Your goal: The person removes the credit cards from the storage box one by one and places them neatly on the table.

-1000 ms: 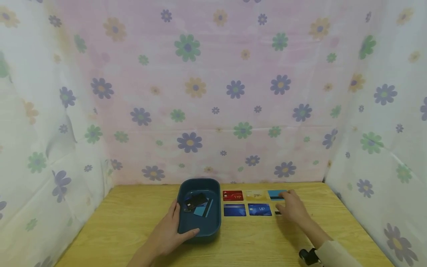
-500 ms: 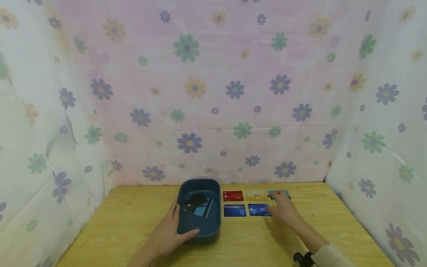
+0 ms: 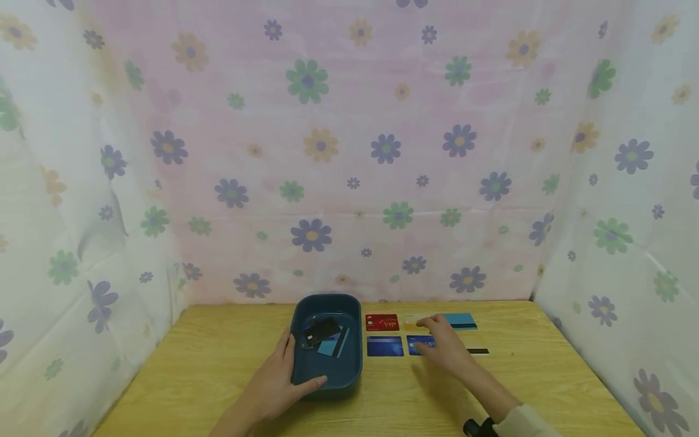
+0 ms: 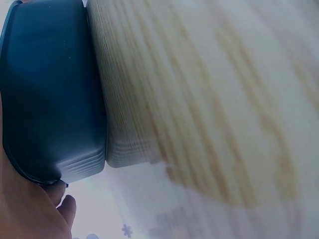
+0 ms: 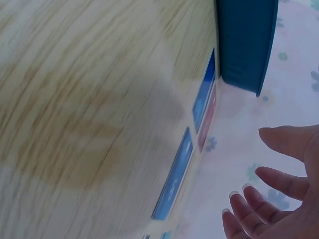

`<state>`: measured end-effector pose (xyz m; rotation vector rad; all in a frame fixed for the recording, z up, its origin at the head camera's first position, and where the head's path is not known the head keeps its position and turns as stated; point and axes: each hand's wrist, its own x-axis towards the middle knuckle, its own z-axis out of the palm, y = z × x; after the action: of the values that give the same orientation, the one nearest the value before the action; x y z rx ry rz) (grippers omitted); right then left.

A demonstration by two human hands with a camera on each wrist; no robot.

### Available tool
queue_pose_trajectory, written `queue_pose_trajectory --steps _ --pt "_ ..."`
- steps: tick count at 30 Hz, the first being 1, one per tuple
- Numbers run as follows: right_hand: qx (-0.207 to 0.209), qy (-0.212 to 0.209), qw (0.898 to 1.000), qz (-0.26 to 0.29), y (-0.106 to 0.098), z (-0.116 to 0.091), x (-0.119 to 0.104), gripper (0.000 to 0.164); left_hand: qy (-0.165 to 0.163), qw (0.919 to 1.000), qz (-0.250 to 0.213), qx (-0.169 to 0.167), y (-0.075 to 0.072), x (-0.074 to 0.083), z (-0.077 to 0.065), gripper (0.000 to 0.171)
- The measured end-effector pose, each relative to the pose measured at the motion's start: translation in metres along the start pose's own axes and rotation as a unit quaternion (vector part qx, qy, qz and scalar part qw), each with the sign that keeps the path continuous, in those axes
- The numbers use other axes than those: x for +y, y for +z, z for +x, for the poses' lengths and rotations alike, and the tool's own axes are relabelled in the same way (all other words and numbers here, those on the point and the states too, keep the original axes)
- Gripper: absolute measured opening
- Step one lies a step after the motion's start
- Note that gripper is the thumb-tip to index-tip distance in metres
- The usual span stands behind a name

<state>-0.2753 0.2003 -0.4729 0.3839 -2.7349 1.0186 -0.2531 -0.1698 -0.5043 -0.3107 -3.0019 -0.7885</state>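
In the head view my left hand point(image 3: 267, 383) grips the dark teal plastic bin point(image 3: 326, 375), thumb over the near rim and fingers along its left side. Inside lie a black card point(image 3: 322, 330), a light blue striped card point(image 3: 332, 345) and part of another card. My right hand point(image 3: 449, 351) hovers over the laid-out cards, thumb and fingers apart, holding nothing. Beneath it, partly covered, are a gold card point(image 3: 409, 323) and a blue VIP card point(image 3: 415, 346). A red VIP card point(image 3: 382, 322) and a blue striped card point(image 3: 384, 346) lie beside the bin.
Right of the hand lie a light blue card point(image 3: 463, 320) and a pale card with a black stripe point(image 3: 478, 349). These cards form two rows on the wooden table point(image 3: 218, 352). Flowered cloth point(image 3: 349, 200) encloses the back and both sides.
My right hand has moved left across the cards, uncovering the light blue card and the pale striped one. My left hand and the bin stay in place.
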Motion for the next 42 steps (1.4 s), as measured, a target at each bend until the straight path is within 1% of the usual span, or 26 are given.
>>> queue_pose_trajectory --steps 6,9,16,20,29,33,37,42 --pt "-0.006 -0.011 0.999 0.038 0.011 0.0 -0.011 0.037 0.001 1.0 0.0 -0.001 0.0 -0.001 -0.001 0.128" --pt "-0.019 -0.023 0.998 0.057 0.015 0.001 -0.017 0.038 0.001 1.0 0.001 0.0 0.001 -0.002 -0.001 0.128" --pt "-0.058 -0.056 0.994 0.071 0.022 0.004 -0.033 0.037 -0.004 1.0 0.003 0.001 -0.001 -0.001 0.0 0.128" --pt "-0.069 -0.066 0.992 0.082 0.026 0.006 -0.042 0.035 -0.008 1.0 0.0 -0.001 -0.002 0.0 0.001 0.128" --pt "-0.08 -0.083 0.988 0.107 0.04 0.01 -0.056 0.035 -0.007 1.0 -0.001 -0.006 -0.001 0.001 0.0 0.128" --pt "-0.076 -0.094 0.986 0.112 0.046 0.011 -0.061 0.036 -0.008 0.9999 -0.002 -0.005 -0.001 0.001 0.001 0.129" --pt "-0.067 -0.108 0.986 0.111 0.052 0.015 -0.068 0.032 -0.006 1.0 -0.003 -0.002 -0.001 0.002 0.001 0.129" --pt "-0.073 -0.113 0.983 0.122 0.059 0.019 -0.077 0.03 -0.003 1.0 0.003 0.0 -0.002 0.003 0.0 0.128"
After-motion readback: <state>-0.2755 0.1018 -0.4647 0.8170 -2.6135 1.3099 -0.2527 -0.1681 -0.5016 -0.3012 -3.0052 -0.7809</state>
